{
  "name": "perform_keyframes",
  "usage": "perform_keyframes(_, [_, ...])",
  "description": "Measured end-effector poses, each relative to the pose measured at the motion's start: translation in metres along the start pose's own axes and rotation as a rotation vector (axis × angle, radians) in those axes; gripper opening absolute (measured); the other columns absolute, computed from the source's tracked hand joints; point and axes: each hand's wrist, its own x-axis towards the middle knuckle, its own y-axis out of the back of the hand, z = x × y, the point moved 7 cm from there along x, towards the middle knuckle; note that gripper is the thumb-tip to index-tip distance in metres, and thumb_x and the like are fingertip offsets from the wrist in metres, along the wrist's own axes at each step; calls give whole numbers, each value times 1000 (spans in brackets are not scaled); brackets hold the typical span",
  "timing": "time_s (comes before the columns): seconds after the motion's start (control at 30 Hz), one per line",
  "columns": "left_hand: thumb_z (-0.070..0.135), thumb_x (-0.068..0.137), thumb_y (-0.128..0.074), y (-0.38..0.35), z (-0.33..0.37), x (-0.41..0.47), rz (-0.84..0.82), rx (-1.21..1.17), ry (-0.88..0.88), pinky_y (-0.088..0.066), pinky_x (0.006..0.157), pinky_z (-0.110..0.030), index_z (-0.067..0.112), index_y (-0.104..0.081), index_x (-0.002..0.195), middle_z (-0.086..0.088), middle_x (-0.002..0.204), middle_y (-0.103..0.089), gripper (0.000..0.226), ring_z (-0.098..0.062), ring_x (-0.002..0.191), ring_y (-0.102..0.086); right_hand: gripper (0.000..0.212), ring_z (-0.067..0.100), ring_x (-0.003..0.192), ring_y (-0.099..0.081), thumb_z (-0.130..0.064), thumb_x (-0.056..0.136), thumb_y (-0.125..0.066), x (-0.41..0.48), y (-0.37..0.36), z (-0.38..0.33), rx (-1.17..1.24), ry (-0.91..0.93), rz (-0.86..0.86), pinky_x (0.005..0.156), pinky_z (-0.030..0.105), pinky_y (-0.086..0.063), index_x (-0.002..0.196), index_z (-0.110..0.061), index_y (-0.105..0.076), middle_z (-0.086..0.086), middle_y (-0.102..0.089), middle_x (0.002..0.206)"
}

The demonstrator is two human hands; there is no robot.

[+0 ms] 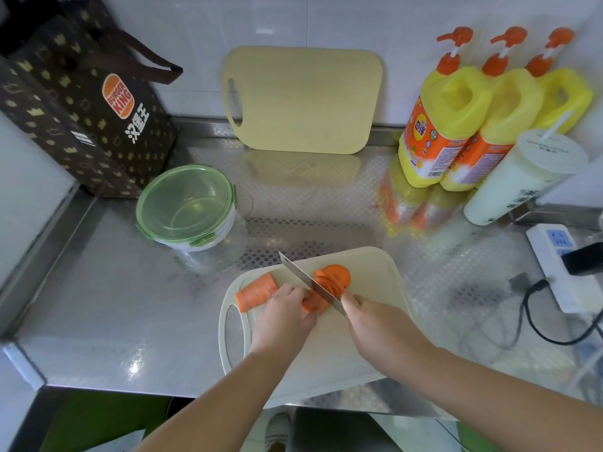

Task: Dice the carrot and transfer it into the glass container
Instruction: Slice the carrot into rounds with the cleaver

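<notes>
Lower centre: left hand [282, 308] curled over and pinned carrot [314, 304]; right hand [368, 316] gripped knife [305, 278] mid-slice. Advised: even slices, knuckles guiding the edge.

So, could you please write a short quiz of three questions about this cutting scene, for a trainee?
1. True or false: the green lid lies beside the glass container, not on it.
2. Which hand grips the knife? A) left B) right C) neither
3. How many yellow pump bottles are in view?

Key
1. False: the lid sits on the container.
2. B: the right hand grips the knife, while the left hand holds the carrot on the cutting board.
3. Three.
</notes>
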Motion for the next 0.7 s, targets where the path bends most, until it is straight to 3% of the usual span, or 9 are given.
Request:
perform_keyframes(0.17, [32, 87, -61, -1, -2, 2, -3, 3, 9, -45, 77, -26, 23, -64, 105, 7, 104, -58, 20, -12, 97, -57, 30, 26, 77, -57, -5, 94, -36, 1, -1, -1, -27, -7, -6, 62, 35, -40, 123, -14, -38, 5, -56, 103])
perform_keyframes(0.43, [33, 88, -61, -5, -5, 4, -11, 19, 12, -48, 79, -29, 20, -64, 107, 4, 106, -57, 24, -15, 96, -58, 34, 23, 81, -62, -4, 93, -39, 6, -8, -1, -61, -15, -21, 65, 34, -47, 126, -14, -37, 4, -57, 101])
perform_keyframes(0.6, [31, 89, -60, -4, -5, 4, -4, 25, 20, -44, 74, -23, 20, -64, 105, 4, 105, -57, 20, -15, 95, -58, 32, 21, 72, -55, -3, 93, -39, 14, -14, -2, -65, -18, -47, 61, 32, -43, 124, -13, -39, 4, -57, 94])
perform_keyframes(0.7, [31, 89, -59, -3, -3, 3, -5, 18, 8, -43, 73, -23, 22, -64, 104, 4, 106, -59, 18, -15, 96, -58, 34, 24, 80, -61, -4, 92, -39, 20, -18, 0, -66, -26, -41, 63, 33, -43, 125, -13, -39, 5, -58, 98])
